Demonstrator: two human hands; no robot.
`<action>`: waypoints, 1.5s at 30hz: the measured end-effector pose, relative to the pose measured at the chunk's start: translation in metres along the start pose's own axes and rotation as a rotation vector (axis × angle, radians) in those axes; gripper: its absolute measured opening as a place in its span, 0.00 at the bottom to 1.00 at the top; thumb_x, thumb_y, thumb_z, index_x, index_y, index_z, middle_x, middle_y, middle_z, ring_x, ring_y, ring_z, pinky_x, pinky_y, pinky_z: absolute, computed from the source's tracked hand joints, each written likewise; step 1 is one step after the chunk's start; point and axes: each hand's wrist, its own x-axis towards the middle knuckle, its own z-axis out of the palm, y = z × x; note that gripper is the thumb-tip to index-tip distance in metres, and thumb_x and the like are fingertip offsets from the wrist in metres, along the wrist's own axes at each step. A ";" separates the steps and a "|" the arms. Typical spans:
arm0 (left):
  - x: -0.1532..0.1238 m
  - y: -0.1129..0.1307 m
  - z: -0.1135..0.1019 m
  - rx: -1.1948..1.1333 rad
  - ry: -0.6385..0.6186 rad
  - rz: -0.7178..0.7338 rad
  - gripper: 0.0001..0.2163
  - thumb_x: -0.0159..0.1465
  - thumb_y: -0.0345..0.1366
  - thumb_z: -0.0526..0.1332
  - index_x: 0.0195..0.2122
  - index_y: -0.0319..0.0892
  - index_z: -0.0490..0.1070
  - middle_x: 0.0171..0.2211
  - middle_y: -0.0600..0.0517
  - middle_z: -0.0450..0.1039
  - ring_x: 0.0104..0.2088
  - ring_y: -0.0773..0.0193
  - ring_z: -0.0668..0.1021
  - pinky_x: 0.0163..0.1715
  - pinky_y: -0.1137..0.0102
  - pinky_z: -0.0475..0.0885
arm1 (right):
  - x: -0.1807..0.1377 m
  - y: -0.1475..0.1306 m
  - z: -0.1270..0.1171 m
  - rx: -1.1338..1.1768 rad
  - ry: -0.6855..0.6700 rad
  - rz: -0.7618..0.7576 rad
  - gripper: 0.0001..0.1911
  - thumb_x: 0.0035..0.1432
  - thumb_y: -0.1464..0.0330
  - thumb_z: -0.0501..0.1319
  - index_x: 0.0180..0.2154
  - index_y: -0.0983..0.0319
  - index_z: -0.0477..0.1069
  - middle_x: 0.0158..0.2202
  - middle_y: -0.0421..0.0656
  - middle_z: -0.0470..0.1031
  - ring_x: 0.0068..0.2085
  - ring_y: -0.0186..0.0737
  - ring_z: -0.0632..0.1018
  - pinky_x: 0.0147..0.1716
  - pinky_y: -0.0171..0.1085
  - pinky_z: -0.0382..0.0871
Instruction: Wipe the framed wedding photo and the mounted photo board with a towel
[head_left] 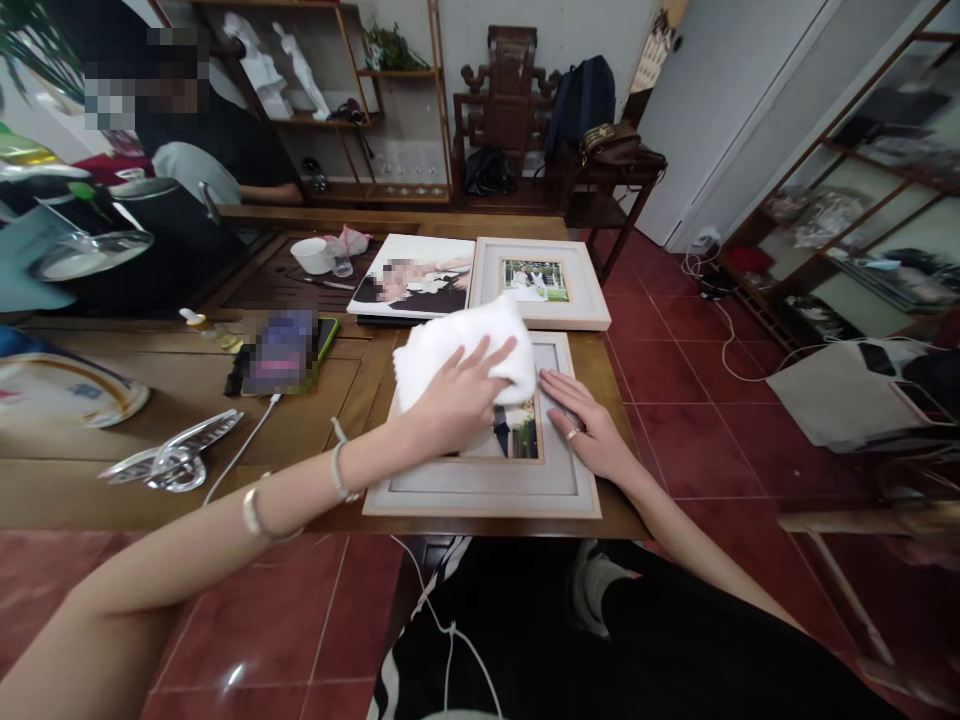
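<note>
Left hand: the left hand [457, 395] lies on a white cloth [442, 350], fingers spread and pressing down, not clenched around it.
Right hand: the right hand [589, 425] rests flat and released on the right border of the near picture frame [480, 490], grasping nothing, as if steadying it.
Frame: it lies flat at the near right corner of the table [315, 420], its lower edge along the table's near edge.
Cloth: bunched over the frame's upper left part, hiding most of the photo in it; only the photo's lower right shows.
Progress: by my judgement the wiping is under way at the top of the frame. The lower border and the right side lie bare of the cloth; whether they are already wiped cannot be told.
Others waiting: a second frame [547, 310] and an unframed photo print [416, 280] lie just behind, towards the table's far right corner, touched by no hand.
Nearby: a phone [281, 350] on a cable lies left of the frames; another person [225, 150] sits at the far side.
</note>
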 end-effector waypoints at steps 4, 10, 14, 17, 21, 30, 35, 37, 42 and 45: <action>0.055 -0.008 0.005 -0.157 0.014 0.213 0.19 0.61 0.21 0.47 0.47 0.37 0.72 0.56 0.46 0.71 0.55 0.59 0.73 0.54 0.66 0.68 | 0.000 -0.002 -0.002 -0.027 -0.013 -0.024 0.22 0.64 0.69 0.53 0.59 0.53 0.67 0.60 0.43 0.70 0.63 0.45 0.66 0.63 0.55 0.59; 0.061 -0.006 0.016 -0.099 -0.041 0.221 0.16 0.60 0.22 0.50 0.45 0.34 0.73 0.60 0.38 0.65 0.55 0.54 0.74 0.53 0.61 0.68 | 0.001 -0.001 -0.001 -0.016 -0.004 -0.012 0.25 0.59 0.74 0.52 0.56 0.53 0.70 0.57 0.42 0.72 0.61 0.48 0.68 0.62 0.56 0.60; 0.031 -0.019 0.015 0.077 -0.071 0.201 0.15 0.58 0.22 0.54 0.42 0.34 0.76 0.63 0.41 0.60 0.64 0.54 0.63 0.62 0.58 0.58 | 0.000 0.000 -0.001 0.014 -0.012 -0.016 0.26 0.61 0.74 0.50 0.58 0.52 0.68 0.59 0.41 0.70 0.63 0.46 0.66 0.63 0.56 0.58; 0.007 -0.037 0.007 0.229 -0.097 0.152 0.12 0.57 0.22 0.57 0.37 0.37 0.78 0.63 0.44 0.61 0.64 0.52 0.62 0.62 0.55 0.58 | 0.000 0.000 -0.001 0.018 -0.012 -0.016 0.26 0.62 0.74 0.50 0.59 0.51 0.66 0.61 0.39 0.68 0.64 0.44 0.64 0.64 0.56 0.56; -0.024 -0.060 -0.005 0.342 -0.137 0.062 0.12 0.57 0.20 0.57 0.34 0.38 0.79 0.61 0.44 0.65 0.62 0.49 0.66 0.60 0.53 0.61 | -0.001 -0.002 -0.001 0.012 -0.007 -0.005 0.26 0.63 0.74 0.49 0.59 0.51 0.65 0.61 0.39 0.67 0.65 0.42 0.63 0.65 0.55 0.55; -0.101 0.020 -0.007 -0.054 -0.241 0.238 0.15 0.51 0.25 0.64 0.40 0.44 0.79 0.68 0.44 0.49 0.66 0.48 0.57 0.63 0.55 0.58 | 0.000 -0.004 -0.002 -0.006 -0.003 0.016 0.24 0.64 0.72 0.50 0.59 0.51 0.66 0.61 0.39 0.67 0.64 0.44 0.64 0.65 0.55 0.56; -0.105 0.037 0.007 -0.033 -0.168 0.190 0.17 0.52 0.27 0.67 0.44 0.42 0.77 0.69 0.40 0.44 0.66 0.43 0.55 0.61 0.51 0.60 | 0.000 -0.003 -0.002 -0.015 -0.028 0.027 0.22 0.66 0.67 0.51 0.61 0.51 0.63 0.63 0.40 0.65 0.66 0.44 0.62 0.65 0.54 0.54; -0.088 0.015 0.017 0.044 -0.104 0.096 0.15 0.54 0.23 0.64 0.42 0.42 0.78 0.68 0.41 0.48 0.66 0.43 0.55 0.61 0.51 0.60 | 0.001 -0.003 -0.002 -0.023 -0.046 0.030 0.22 0.67 0.64 0.51 0.61 0.50 0.62 0.64 0.39 0.62 0.66 0.43 0.60 0.66 0.54 0.53; -0.033 -0.049 0.022 0.202 0.014 -0.038 0.15 0.58 0.22 0.61 0.45 0.38 0.76 0.67 0.37 0.51 0.66 0.41 0.55 0.61 0.47 0.57 | 0.001 -0.002 -0.001 -0.045 -0.070 0.027 0.22 0.69 0.62 0.48 0.62 0.51 0.59 0.66 0.38 0.60 0.67 0.42 0.57 0.67 0.54 0.49; -0.017 -0.057 0.018 0.246 -0.003 -0.050 0.11 0.59 0.26 0.63 0.43 0.35 0.77 0.67 0.35 0.49 0.66 0.36 0.53 0.61 0.45 0.56 | 0.001 -0.002 -0.001 -0.059 -0.070 0.034 0.23 0.68 0.61 0.49 0.63 0.52 0.59 0.66 0.39 0.60 0.67 0.42 0.58 0.67 0.53 0.50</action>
